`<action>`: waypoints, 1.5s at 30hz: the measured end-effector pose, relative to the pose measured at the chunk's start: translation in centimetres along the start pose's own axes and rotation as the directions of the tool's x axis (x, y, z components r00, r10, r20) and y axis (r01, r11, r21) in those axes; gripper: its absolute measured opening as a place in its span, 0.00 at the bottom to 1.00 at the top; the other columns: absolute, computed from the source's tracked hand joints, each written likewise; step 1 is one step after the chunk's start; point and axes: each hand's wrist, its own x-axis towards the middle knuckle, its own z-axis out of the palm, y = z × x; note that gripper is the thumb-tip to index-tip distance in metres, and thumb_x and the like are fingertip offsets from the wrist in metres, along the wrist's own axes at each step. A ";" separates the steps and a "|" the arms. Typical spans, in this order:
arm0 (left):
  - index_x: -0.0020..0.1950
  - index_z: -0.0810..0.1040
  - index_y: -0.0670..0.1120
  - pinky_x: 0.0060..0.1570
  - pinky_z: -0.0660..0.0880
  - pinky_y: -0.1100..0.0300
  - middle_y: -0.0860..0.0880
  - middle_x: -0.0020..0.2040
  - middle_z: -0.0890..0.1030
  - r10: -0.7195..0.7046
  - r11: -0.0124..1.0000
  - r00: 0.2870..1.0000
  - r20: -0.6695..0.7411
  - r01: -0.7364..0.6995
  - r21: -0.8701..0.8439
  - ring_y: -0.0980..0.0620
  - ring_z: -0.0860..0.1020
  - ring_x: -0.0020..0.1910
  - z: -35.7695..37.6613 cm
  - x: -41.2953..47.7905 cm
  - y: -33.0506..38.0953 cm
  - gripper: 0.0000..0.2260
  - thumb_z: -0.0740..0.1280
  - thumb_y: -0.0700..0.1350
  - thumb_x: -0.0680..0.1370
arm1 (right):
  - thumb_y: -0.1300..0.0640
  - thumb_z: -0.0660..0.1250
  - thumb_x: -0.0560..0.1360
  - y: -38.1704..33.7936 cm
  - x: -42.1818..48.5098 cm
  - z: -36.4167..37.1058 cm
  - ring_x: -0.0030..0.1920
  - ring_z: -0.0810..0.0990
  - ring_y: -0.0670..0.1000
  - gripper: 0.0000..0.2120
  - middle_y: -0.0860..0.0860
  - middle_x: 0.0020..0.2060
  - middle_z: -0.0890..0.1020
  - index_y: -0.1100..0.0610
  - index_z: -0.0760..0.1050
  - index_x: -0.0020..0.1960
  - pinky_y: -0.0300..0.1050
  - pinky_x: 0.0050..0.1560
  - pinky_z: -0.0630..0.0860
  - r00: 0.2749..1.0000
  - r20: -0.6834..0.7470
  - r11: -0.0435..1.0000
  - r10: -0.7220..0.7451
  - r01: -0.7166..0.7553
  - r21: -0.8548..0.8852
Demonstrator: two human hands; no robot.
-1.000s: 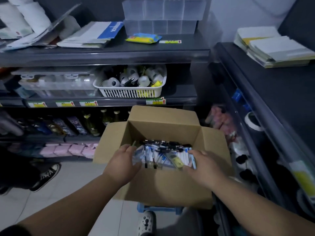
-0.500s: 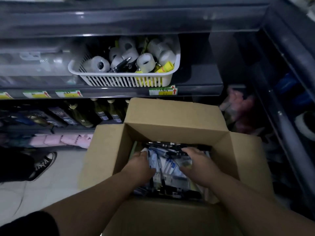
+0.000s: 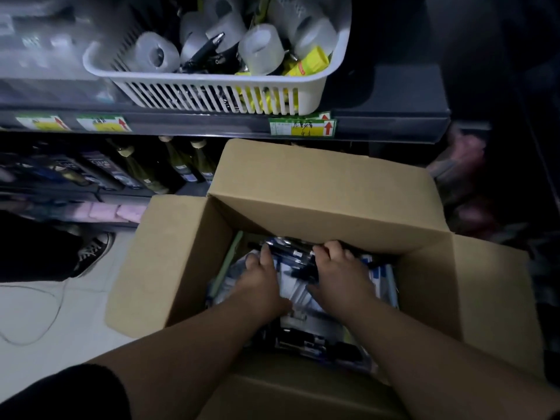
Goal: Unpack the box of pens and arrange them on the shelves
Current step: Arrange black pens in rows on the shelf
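Head view: the open cardboard box is seen from above, below the shelf that carries a white basket. The pens lie packed inside it — a dark bundle near the far wall, its long axis running left to right, across the line of the forearms. The left hand is placed at the bundle's left end and the right hand over its right half, fingers curled onto it. Whether a firm grip has been taken cannot be told. Both hands are about equally near — a two-handed lift straight up is judged likely.
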 end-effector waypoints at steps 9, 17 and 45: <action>0.76 0.55 0.42 0.55 0.73 0.59 0.43 0.68 0.72 0.034 0.966 0.989 -0.145 -0.070 -0.248 0.46 0.74 0.62 -0.5 0.5 -1.8 0.35 0.69 0.40 0.73 | 0.47 0.68 0.74 0.5 0.1 0.8 0.64 0.67 0.57 0.26 0.53 0.65 0.69 0.53 0.65 0.69 0.51 0.66 0.61 0.994 -0.099 0.997 -0.034 0.027 -0.078; 0.69 0.69 0.44 0.47 0.66 0.69 0.45 0.61 0.78 0.117 0.941 0.972 -0.202 -0.173 -0.291 0.49 0.76 0.58 -1.2 -0.4 -2.0 0.19 0.65 0.40 0.77 | 0.47 0.60 0.80 0.7 0.3 0.2 0.60 0.71 0.57 0.19 0.55 0.61 0.71 0.56 0.69 0.67 0.47 0.57 0.67 0.996 -0.085 0.999 -0.032 0.030 -0.019; 0.52 0.77 0.51 0.29 0.69 0.68 0.58 0.28 0.76 0.602 0.508 0.755 -0.260 -0.614 -0.605 0.63 0.71 0.25 -8.3 -15.6 4.2 0.05 0.63 0.44 0.80 | 0.55 0.61 0.81 -3.2 -20.4 -15.4 0.37 0.79 0.51 0.09 0.53 0.36 0.78 0.58 0.74 0.44 0.50 0.45 0.76 0.778 -0.235 -0.059 0.582 0.329 0.943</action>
